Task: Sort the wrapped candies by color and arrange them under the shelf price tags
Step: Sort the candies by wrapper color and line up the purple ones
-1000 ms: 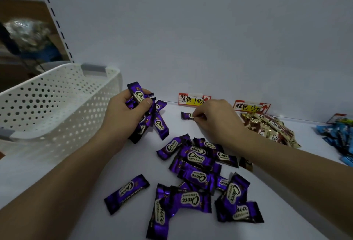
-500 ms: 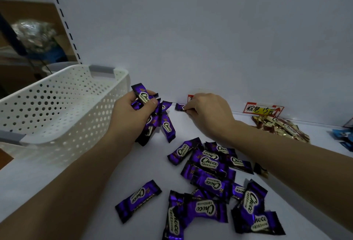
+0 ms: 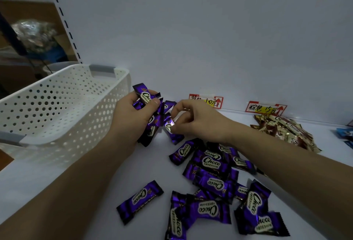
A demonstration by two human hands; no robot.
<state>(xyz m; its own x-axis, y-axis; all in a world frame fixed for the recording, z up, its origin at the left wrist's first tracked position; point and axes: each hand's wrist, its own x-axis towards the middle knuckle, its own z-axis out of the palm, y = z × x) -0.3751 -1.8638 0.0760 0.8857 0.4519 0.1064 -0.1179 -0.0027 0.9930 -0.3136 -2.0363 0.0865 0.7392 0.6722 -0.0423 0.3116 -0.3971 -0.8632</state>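
Grips a bunch of purple candies (image 3: 147, 96) in the left hand (image 3: 131, 119), mid frame. Pinches one purple candy (image 3: 172, 126) beside it with the right hand (image 3: 198, 120). More loose candies (image 3: 212, 165) lower right, below the price tag (image 3: 207, 100).

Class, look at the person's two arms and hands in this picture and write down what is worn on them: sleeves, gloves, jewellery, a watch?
Nothing worn shows. The left forearm and right forearm are bare to the picture's edge, with no sleeve in view. The left hand and right hand have no gloves, and no ring, watch or bracelet shows.
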